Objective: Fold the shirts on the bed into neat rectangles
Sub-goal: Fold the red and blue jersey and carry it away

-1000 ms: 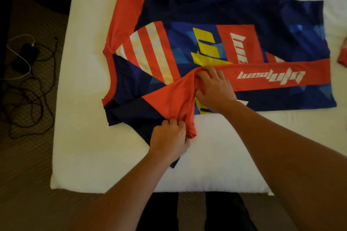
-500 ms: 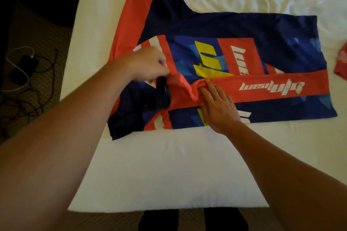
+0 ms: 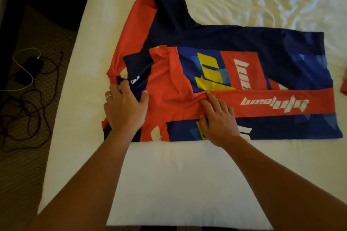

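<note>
Both forearms reach forward from the near edge of the bed (image 3: 150,184). The left hand (image 3: 124,110) lies palm-down on the collar end of the jersey (image 3: 253,47), fingers straight and slightly spread, thumb extended to the right; a ring (image 3: 108,96) shows on one finger. Its fingertips touch the dark neck fabric. The right hand (image 3: 218,120) lies palm-down near the middle of the jersey, fingers straight and close together, pressing a gathered crease where the red band begins. Neither hand pinches or grips cloth.

Half a second ago the left hand was raised above the shoulder area, holding a dark fold of the near sleeve; it now rests flat, and that sleeve lies folded over the chest as a red panel. The right hand remains on the same crease.

The jersey lies flat across the bed, collar to the left, hem to the right. It is navy and blue with red panels, yellow marks and white lettering. The far sleeve extends unfolded toward the top of the view. A red item (image 3: 344,86) sits at the right frame edge. Cables (image 3: 28,110) and a dark device (image 3: 29,70) lie on the floor at left.
</note>
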`<state>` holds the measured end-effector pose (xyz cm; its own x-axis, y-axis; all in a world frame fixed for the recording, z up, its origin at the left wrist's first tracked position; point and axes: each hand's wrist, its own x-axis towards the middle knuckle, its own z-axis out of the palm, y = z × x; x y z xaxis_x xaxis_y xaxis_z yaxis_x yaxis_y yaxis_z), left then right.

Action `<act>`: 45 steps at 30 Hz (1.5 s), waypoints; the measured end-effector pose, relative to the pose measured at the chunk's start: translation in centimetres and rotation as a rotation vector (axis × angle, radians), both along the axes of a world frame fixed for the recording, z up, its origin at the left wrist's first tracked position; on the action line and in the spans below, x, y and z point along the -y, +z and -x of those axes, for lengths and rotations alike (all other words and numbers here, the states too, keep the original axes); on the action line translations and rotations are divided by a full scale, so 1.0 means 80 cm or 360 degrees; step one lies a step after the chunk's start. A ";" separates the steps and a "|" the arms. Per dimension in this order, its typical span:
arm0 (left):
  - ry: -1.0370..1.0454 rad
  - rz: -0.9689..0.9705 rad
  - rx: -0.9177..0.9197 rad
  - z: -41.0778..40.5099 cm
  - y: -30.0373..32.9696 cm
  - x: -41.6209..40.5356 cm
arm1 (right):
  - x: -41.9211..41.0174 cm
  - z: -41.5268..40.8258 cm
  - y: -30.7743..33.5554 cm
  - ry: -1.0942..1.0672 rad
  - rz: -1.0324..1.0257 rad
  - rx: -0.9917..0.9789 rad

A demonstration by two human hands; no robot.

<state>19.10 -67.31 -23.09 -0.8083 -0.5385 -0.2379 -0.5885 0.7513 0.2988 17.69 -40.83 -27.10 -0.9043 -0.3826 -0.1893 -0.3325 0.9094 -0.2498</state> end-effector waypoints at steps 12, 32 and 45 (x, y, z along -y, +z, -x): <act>0.0277 -0.0235 -0.0027 0.075 -0.006 0.044 | 0.153 0.177 0.041 -0.0525 0.0623 0.0432; 0.0404 -0.0516 -0.0318 0.077 -0.005 0.051 | 0.150 0.200 0.034 -0.1269 0.1274 0.0711; 0.0255 -0.0149 -0.0305 0.042 -0.012 0.036 | 0.127 0.157 0.026 -0.0256 0.0665 -0.0196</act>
